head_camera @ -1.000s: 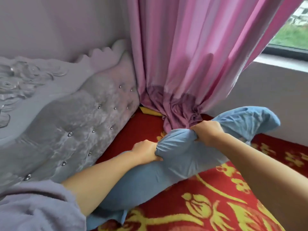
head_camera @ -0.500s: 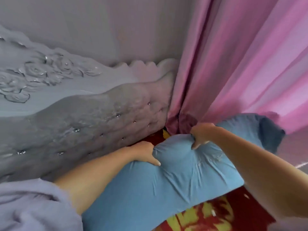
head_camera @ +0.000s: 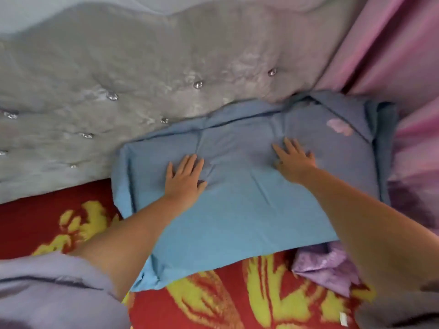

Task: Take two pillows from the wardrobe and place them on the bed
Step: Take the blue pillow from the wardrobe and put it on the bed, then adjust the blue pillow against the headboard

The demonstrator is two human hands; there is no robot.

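Two hands are lying flat on one blue pillow (head_camera: 237, 205) in the head view, and both are mine. My left hand (head_camera: 184, 179) is pressing down on the pillow's left half with its fingers straight and a little spread, so that grip is wide and holding nothing. My right hand (head_camera: 294, 160) is pressing on the pillow's right half in the same way, fingers stretched toward the headboard, its grip wide as well. The cloth is creasing between my two palms.

The pillow is lying on the bed (head_camera: 237, 300), at the head edge, with its far long side touching the grey tufted headboard (head_camera: 142, 67). It is sitting toward the bed's right corner, where the pink curtain (head_camera: 392, 55) is hanging down just beside its right end. A small pink patch is showing on the pillow's far right part. The bed's cover is red with yellow flowers, and it is showing bare to the left of the pillow and along its near side. A crumpled piece of lilac cloth (head_camera: 325, 267) is lying against the pillow's near right corner. My lilac sleeve (head_camera: 47, 293) is filling the lower left of the view.
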